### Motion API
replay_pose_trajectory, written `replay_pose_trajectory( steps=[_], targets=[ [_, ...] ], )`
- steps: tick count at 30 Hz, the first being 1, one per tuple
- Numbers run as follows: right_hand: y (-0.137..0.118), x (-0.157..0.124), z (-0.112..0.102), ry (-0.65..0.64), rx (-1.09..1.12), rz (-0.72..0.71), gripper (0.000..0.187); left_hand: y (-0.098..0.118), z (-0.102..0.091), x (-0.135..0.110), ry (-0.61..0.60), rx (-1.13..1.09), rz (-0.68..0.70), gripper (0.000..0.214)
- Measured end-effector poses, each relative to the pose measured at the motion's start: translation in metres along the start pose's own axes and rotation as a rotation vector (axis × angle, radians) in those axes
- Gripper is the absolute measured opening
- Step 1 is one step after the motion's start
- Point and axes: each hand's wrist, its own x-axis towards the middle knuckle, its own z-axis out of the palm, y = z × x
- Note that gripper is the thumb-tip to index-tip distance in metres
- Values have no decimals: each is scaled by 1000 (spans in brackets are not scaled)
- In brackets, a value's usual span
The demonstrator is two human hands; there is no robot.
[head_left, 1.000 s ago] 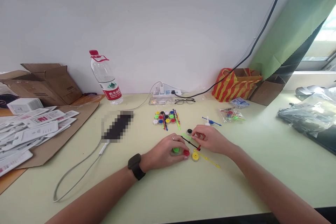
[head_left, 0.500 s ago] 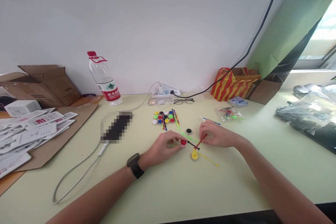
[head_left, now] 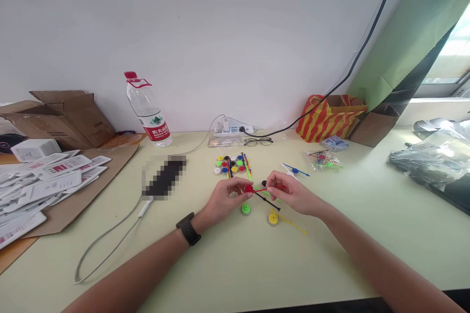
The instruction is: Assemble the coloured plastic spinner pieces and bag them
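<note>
The left hand pinches a red disc between thumb and fingers, which cover part of its edge; the right hand, fingers drawn together, grips a thin red stick, partly hiding it. Between the hands, the straight, bright stick reaches the round disc; whether it is seated is too small to tell. Nearer the wearer than the left fingertips sits a green disc; a black disc is half hidden behind the right fingers

Indoor workspace at a pale tabletop, perhaps an office or home. A power strip and cardboard box line the wall; a green curtain flanks a window.
</note>
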Motion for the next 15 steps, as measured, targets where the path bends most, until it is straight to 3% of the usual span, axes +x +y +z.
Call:
replay_pose_trajectory(
  steps=[5, 10, 15],
  targets=[
    [1, 2, 6, 109, 176, -2, 21, -4, -2, 2, 29, -32, -19, 36],
    [2, 2, 5, 113, 325, 2, 26, -4, -1, 2, 34, -23, -31, 38],
    [1, 3, 19, 110, 371, -2, 27, 4, 0, 0, -27, -27, -11, 37]
  ],
)
